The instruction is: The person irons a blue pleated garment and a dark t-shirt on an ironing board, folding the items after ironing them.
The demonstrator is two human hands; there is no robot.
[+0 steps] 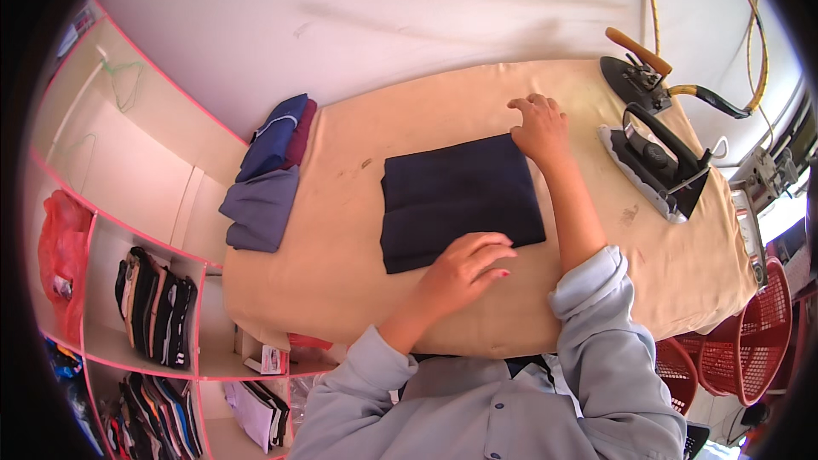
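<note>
A folded dark navy cloth lies flat on the beige-covered ironing table before me. My left hand is over the cloth's near edge, its fingers apart and holding nothing; whether it touches the cloth I cannot tell. Beside the far right corner of the cloth is my right hand, fingers spread and slightly bent, with nothing seen in it. To the right, an electric iron with a pale soleplate cover rests on the table. Behind it stands a second iron with a wooden handle.
Folded blue, maroon and grey-blue garments lie at the table's left end. White shelves with pink edges hold clothes at the left. A yellow-and-black hose runs up the wall. Red plastic baskets stand at the lower right.
</note>
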